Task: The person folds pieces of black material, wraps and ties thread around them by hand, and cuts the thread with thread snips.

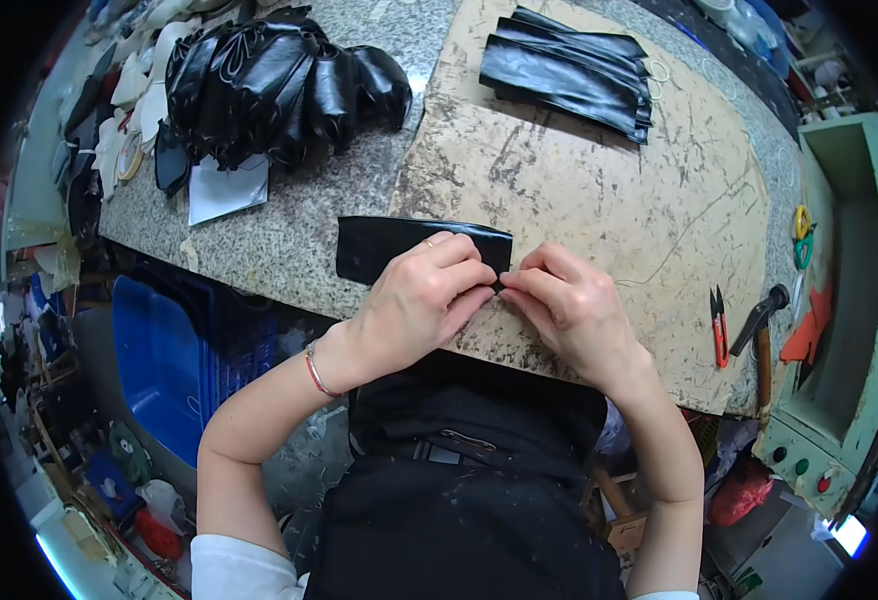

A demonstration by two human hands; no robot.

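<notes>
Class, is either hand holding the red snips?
No: the left hand and right hand meet at the black strip, while the snips lie on the board.

At the near edge of the table [304, 250], the left hand [427, 287] hides part of a black strip [371, 248] from me; detail between it and the right hand [574, 300] is too small to tell.
</notes>
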